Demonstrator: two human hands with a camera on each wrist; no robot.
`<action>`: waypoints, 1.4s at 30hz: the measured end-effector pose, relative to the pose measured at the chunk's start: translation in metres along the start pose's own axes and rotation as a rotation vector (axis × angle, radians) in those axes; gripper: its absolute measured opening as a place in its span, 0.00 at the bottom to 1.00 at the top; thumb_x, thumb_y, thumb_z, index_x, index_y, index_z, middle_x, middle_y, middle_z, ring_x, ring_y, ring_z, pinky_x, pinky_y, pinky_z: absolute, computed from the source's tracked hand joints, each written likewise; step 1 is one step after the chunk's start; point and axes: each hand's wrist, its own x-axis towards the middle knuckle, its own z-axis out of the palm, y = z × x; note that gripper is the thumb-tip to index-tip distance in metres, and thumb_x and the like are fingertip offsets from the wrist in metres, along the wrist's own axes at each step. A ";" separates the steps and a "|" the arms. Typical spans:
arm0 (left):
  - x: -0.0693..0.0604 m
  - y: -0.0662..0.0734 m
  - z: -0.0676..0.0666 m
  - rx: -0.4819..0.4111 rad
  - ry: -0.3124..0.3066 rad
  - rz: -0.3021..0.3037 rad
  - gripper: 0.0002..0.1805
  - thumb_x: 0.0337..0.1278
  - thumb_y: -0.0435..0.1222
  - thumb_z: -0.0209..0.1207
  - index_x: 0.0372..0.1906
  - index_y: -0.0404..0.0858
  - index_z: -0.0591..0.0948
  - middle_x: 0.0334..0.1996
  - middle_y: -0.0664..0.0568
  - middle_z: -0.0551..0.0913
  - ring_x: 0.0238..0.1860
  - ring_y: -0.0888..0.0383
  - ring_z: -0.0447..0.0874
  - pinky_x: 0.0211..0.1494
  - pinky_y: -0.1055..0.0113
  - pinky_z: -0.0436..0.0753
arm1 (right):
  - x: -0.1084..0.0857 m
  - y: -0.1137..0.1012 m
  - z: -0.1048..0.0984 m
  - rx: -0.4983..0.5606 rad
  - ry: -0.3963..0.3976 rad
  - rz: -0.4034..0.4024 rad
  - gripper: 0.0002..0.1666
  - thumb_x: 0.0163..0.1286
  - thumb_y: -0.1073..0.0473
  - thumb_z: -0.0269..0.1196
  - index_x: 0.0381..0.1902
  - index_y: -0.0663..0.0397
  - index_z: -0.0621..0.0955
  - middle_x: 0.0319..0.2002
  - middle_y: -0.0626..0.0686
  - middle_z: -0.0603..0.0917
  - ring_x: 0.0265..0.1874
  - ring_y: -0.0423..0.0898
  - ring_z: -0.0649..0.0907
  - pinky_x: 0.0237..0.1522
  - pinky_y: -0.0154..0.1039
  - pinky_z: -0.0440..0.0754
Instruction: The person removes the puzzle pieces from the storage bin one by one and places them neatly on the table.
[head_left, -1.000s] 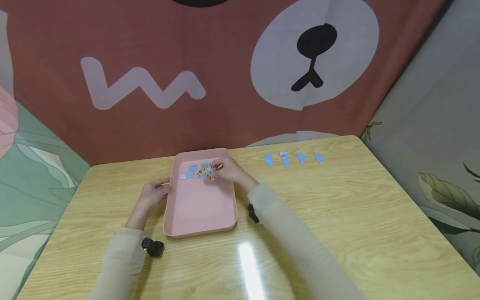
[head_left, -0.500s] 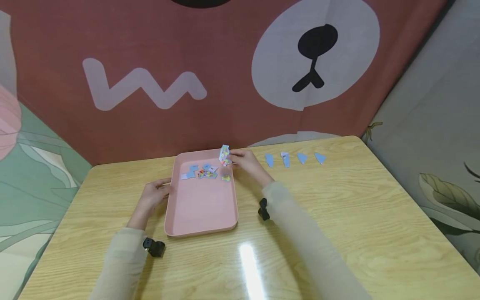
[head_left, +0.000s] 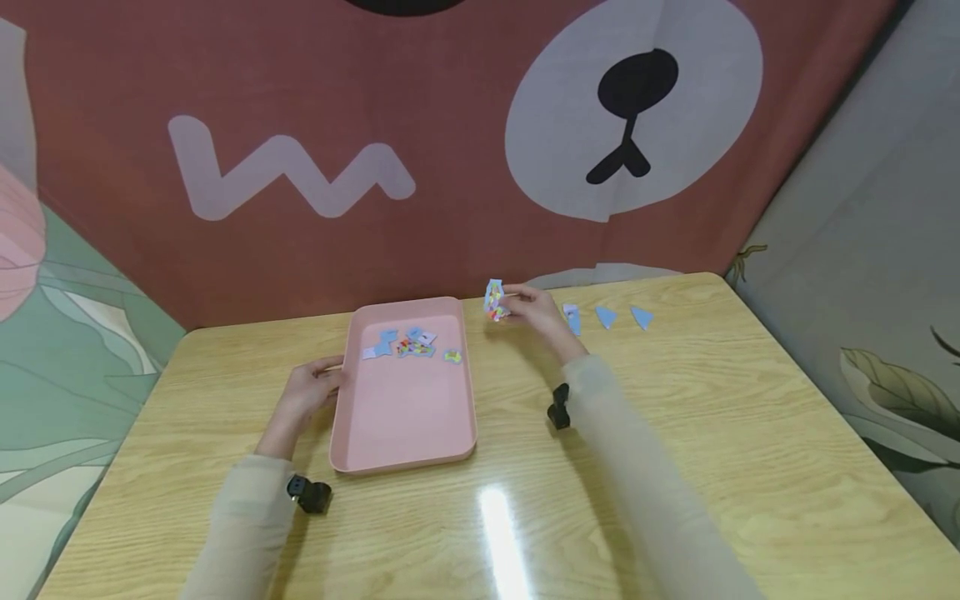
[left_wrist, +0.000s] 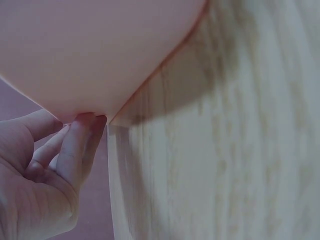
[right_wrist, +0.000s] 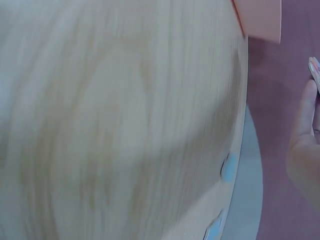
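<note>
Beyond the far right corner of the pink tray (head_left: 405, 417), my right hand (head_left: 536, 312) pinches a multicoloured flat piece (head_left: 494, 298) with pale blue edges, held up off the table. Only part of this hand shows at the right edge of the right wrist view. My left hand (head_left: 303, 390) holds the tray's left wall, its bent fingers (left_wrist: 75, 145) against the rim in the left wrist view. Inside the tray lie blue pieces (head_left: 384, 343), a cluster of multicoloured pieces (head_left: 415, 348) and a small yellow-green piece (head_left: 453, 356).
Right of my right hand, a blue piece with a whitish top (head_left: 572, 318) and two blue triangular pieces (head_left: 606, 316) lie in a row on the wooden table (head_left: 675, 417). A reddish-brown cloth with a bear print (head_left: 450, 233) hangs behind the table's back edge.
My right hand has lifted the multicoloured piece from the tray and carried it right, past the tray's far right corner. It now covers the leftmost blue piece. My left hand stays put.
</note>
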 end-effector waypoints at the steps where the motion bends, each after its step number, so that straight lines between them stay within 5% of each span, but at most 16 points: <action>1: 0.000 0.000 0.000 0.002 0.001 0.000 0.28 0.69 0.36 0.49 0.70 0.31 0.62 0.65 0.30 0.69 0.56 0.52 0.79 0.58 0.62 0.82 | -0.001 0.000 -0.004 -0.009 0.002 0.009 0.26 0.70 0.66 0.56 0.65 0.67 0.69 0.36 0.45 0.75 0.29 0.33 0.81 0.65 0.53 0.73; 9: -0.001 0.000 0.000 -0.009 -0.002 0.009 0.28 0.68 0.35 0.48 0.70 0.30 0.62 0.65 0.30 0.68 0.54 0.55 0.80 0.58 0.62 0.82 | -0.003 -0.001 -0.044 -0.106 0.005 0.056 0.29 0.71 0.61 0.56 0.68 0.61 0.67 0.41 0.46 0.75 0.31 0.32 0.82 0.61 0.45 0.77; 15: -0.001 0.001 0.000 -0.007 -0.004 0.005 0.28 0.69 0.35 0.48 0.70 0.31 0.62 0.65 0.30 0.68 0.55 0.52 0.80 0.59 0.60 0.81 | -0.007 -0.002 -0.073 -0.143 -0.023 0.048 0.30 0.72 0.65 0.53 0.69 0.66 0.63 0.38 0.44 0.76 0.32 0.32 0.81 0.65 0.51 0.73; 24: 0.000 0.001 0.002 0.012 -0.002 -0.004 0.28 0.69 0.37 0.49 0.71 0.32 0.62 0.65 0.31 0.69 0.57 0.49 0.79 0.58 0.61 0.81 | -0.018 -0.005 -0.113 -0.231 0.020 0.066 0.32 0.72 0.67 0.52 0.72 0.63 0.59 0.50 0.51 0.72 0.35 0.30 0.80 0.65 0.47 0.73; 28: 0.001 0.001 0.003 0.007 -0.003 -0.002 0.28 0.69 0.37 0.49 0.71 0.32 0.62 0.65 0.31 0.69 0.58 0.47 0.78 0.59 0.60 0.81 | -0.024 -0.006 -0.132 -0.235 0.049 0.063 0.33 0.71 0.68 0.52 0.72 0.63 0.58 0.47 0.48 0.72 0.37 0.30 0.79 0.64 0.42 0.75; 34: 0.003 0.002 0.004 0.012 0.003 0.001 0.28 0.69 0.36 0.48 0.71 0.32 0.62 0.64 0.31 0.70 0.58 0.47 0.78 0.59 0.61 0.81 | -0.032 -0.002 -0.161 -0.245 0.113 0.024 0.33 0.70 0.69 0.54 0.70 0.69 0.59 0.37 0.39 0.75 0.34 0.29 0.78 0.47 0.24 0.81; 42: 0.003 0.002 0.005 0.001 0.006 -0.006 0.28 0.69 0.36 0.48 0.71 0.32 0.62 0.65 0.31 0.69 0.60 0.45 0.76 0.60 0.59 0.80 | -0.044 -0.003 -0.191 -0.286 0.171 -0.011 0.33 0.69 0.68 0.55 0.70 0.71 0.60 0.33 0.33 0.76 0.33 0.25 0.78 0.44 0.23 0.81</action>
